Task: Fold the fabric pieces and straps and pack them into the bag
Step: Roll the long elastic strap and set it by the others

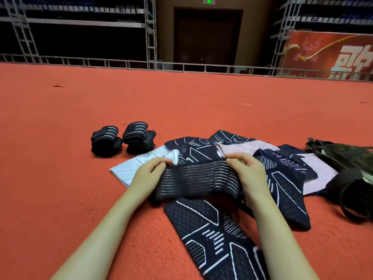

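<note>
Orange carpet (pixel 60 178) carries our patterned fabric pieces (pixel 212 235); our left hand (pixel 149 174) and right hand (pixel 248 170) each pinch an end of the striped strap (pixel 195 180), the bag (pixel 347 170) near the right edge.

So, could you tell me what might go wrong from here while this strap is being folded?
The striped strap is held only at its ends by the left hand and right hand, so its middle may sag or unroll if either grip loosens.
It hangs right over the patterned fabric pieces, which it could ruffle.
The bag lies far to the right, so a loose fold may come apart on the way there.
</note>
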Demonstrator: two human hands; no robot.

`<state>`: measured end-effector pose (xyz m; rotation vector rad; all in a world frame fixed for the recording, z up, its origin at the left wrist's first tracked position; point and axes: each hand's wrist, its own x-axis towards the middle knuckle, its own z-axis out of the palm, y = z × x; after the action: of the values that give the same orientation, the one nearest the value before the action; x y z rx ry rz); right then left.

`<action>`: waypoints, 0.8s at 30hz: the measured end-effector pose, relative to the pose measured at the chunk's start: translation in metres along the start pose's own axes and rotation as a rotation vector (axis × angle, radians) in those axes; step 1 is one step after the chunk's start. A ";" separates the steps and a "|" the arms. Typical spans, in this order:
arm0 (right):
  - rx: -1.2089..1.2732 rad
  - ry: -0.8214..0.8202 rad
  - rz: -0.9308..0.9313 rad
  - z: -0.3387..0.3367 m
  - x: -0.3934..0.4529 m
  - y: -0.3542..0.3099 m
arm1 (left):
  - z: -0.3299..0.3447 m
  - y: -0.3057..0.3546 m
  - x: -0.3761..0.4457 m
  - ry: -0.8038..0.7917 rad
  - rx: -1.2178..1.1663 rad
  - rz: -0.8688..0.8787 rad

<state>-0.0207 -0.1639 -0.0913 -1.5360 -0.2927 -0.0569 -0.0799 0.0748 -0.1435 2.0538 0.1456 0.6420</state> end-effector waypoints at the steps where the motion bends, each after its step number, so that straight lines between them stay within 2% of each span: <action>1: -0.034 0.054 0.012 -0.008 0.004 0.003 | 0.003 -0.003 -0.001 -0.102 0.077 0.019; 3: -0.110 0.101 0.051 -0.022 0.007 0.008 | 0.008 -0.007 -0.002 -0.207 0.200 0.051; 5: -0.128 0.073 0.094 -0.035 0.003 0.013 | 0.009 -0.006 -0.001 -0.205 0.207 0.069; 9: -0.161 -0.129 0.203 -0.058 -0.008 0.027 | 0.006 -0.003 -0.002 -0.257 0.163 0.034; 13: -0.302 -0.226 0.174 -0.080 -0.022 0.037 | 0.003 -0.005 -0.005 -0.308 0.277 0.044; 16: -0.145 -0.106 0.085 -0.087 -0.026 0.041 | 0.000 -0.005 -0.008 -0.225 0.301 0.111; 18: 0.075 0.040 0.103 -0.090 -0.021 0.041 | 0.000 -0.005 -0.009 -0.138 0.323 0.144; 20: 0.155 0.179 0.145 -0.090 -0.016 0.042 | 0.000 -0.009 -0.008 -0.084 0.386 0.143; 22: 0.026 0.278 0.131 -0.090 -0.014 0.048 | 0.003 -0.015 -0.008 -0.062 0.497 0.104; 24: -0.212 0.351 0.056 -0.085 -0.017 0.049 | 0.007 -0.015 -0.010 -0.030 0.591 0.059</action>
<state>-0.0137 -0.2487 -0.1440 -1.7103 0.0372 -0.3183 -0.0826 0.0741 -0.1623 2.6414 0.2846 0.6555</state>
